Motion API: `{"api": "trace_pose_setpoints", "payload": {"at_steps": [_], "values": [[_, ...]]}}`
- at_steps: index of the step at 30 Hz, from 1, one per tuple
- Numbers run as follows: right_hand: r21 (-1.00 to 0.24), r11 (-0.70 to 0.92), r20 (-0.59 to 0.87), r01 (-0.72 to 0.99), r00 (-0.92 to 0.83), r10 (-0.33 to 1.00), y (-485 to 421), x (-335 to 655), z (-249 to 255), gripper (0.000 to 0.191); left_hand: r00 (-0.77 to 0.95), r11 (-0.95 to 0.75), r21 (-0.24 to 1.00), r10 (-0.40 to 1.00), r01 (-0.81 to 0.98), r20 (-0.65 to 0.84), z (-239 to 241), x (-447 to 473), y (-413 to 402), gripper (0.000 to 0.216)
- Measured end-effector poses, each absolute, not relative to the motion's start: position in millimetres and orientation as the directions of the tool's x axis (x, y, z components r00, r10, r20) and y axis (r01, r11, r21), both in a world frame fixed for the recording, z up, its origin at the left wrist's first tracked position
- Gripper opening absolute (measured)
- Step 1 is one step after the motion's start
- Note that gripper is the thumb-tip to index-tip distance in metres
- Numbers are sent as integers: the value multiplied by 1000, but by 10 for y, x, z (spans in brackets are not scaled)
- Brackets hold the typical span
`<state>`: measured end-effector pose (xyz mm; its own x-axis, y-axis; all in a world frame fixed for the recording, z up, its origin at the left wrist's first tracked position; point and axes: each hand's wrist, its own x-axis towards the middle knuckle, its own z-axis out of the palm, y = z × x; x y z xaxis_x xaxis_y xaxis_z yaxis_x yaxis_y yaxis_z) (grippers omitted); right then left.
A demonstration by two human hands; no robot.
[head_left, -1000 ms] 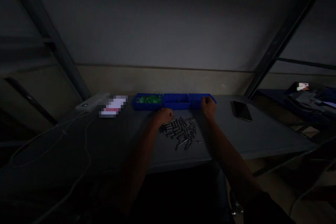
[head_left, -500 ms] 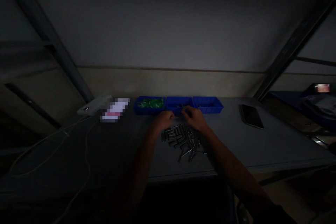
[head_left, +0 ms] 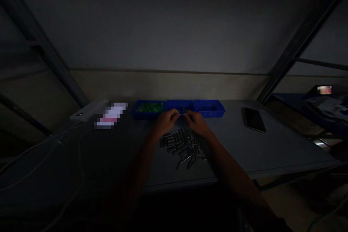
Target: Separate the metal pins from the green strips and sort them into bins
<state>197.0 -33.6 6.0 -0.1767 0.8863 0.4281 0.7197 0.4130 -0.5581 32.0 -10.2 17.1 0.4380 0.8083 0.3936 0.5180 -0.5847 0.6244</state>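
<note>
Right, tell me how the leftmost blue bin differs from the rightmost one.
The leftmost bin looks well filled with green contents; the rightmost bin shows small dark pieces. The leftmost bin is nearer the left hand, the rightmost bin nearer the right hand. Both are blue and open-topped.

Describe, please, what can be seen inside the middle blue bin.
A few small pieces show inside the middle blue bin, too dim to identify. The left hand and right hand partly cover its front, hiding whatever lies behind them.
</note>
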Motion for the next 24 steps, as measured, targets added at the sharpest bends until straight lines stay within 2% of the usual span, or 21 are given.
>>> {"api": "trace_pose_setpoints", "payload": {"at_steps": [4,9,14,18,21,24], "values": [[-588,453,443,670,-202,874,-363,1953,101,22,422,-581,577,814,574,400,203,294,-101,28],[-601,481,471,638,-204,858,-371,1995,142,22,423,-558,584,829,590,366,174,310,-96,29],[-652,493,483,575,-186,856,-370,2035,161,34,385,-586,586,810,560,442,184,370,-139,25],[-684,505,501,527,-164,850,-403,2034,179,28,363,-608,547,789,575,496,196,395,-161,26],[-686,518,523,512,-149,839,-418,2034,174,25,384,-608,539,791,583,477,202,407,-171,29],[-702,507,508,500,-147,849,-393,2071,141,30,427,-592,532,806,606,410,195,389,-173,32]]}}
